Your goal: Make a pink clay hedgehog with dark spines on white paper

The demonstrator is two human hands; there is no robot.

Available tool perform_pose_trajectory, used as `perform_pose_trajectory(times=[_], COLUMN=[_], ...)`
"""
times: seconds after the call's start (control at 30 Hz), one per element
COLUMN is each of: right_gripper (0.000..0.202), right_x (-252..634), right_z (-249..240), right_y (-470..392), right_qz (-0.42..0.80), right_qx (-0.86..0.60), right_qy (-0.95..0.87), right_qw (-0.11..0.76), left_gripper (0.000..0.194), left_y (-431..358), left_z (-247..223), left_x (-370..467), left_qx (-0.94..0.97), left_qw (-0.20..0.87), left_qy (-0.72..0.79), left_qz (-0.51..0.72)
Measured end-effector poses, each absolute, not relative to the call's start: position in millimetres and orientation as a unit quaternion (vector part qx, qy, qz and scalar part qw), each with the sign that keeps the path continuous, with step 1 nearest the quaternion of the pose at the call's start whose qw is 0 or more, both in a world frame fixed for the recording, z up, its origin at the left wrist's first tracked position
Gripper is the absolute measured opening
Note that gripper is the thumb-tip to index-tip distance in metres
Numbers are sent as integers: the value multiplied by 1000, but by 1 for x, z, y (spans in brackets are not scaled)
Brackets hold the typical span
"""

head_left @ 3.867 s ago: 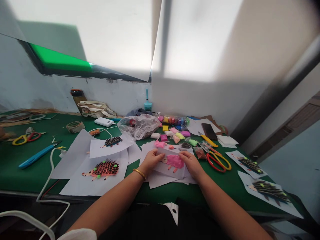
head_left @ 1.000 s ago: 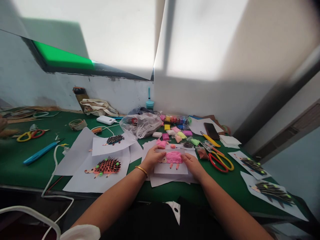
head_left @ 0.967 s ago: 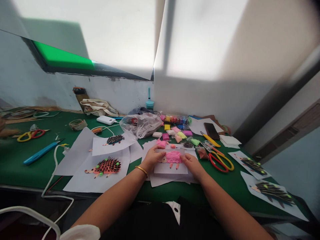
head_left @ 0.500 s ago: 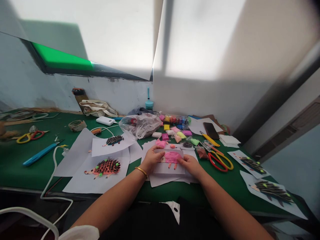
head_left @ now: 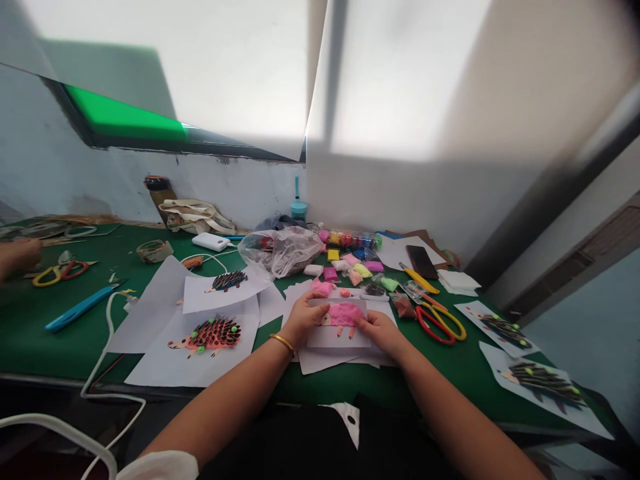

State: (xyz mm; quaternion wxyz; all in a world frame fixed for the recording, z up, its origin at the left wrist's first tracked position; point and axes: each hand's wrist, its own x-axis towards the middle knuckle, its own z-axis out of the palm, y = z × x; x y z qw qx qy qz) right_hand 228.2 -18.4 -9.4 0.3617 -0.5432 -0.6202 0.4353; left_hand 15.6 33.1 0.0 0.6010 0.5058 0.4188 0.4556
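Observation:
A white sheet (head_left: 325, 339) with a pink clay animal shape (head_left: 345, 315) on it is between my two hands, above other white papers (head_left: 320, 363). My left hand (head_left: 303, 320) pinches the sheet's left side, its thumb near the animal's head. On the right, my right hand (head_left: 383, 331) grips the other side, fingertips at the rear of the pink shape. A lump of pink clay (head_left: 323, 287) lies just beyond my left hand.
Packets of coloured clay (head_left: 331, 274) and a plastic bag (head_left: 283, 250) sit behind. Scissors (head_left: 437, 323), a yellow cutter (head_left: 420, 277) and a phone (head_left: 421, 261) are right. Hedgehog pictures (head_left: 215, 333) lie left. Another person's hand (head_left: 20, 257) is at the far left.
Another person's hand has come further into view at the far left edge. My hands and the sheet have barely moved.

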Motion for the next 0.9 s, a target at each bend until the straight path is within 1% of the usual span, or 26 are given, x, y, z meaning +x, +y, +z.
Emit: perform_pose_trajectory(times=[0.13,0.27,0.43,0.53,0.63,0.77,0.9], right_gripper=[55,59,51,50,52,58,48], right_x=[229,231,232,231,232,233,231], right_z=[-10,-9,-14,-16,-14,-9,-6], right_y=[-18,-19,-17,-16,-16,-17,-19], right_qz=[438,458,476,477,478,450,470], right_qx=[-548,-515,-507,-511,-515,-515,-491], right_qy=[-615,-627,-622,-619,-617,-621,-639], right_qw=[360,361,360,358,354,382,361], left_gripper=[51,51,50,50,50,49,49], left_y=[34,34,33,33,33,33,34], left_z=[0,0,-2,-3,-3,-2,-3], left_x=[15,16,17,17,16,16,16], left_qx=[502,505,512,516,513,511,521], left_qw=[612,608,598,600,601,597,588], left_qy=[409,416,416,409,408,419,423], left_qz=[454,450,455,455,457,455,451])
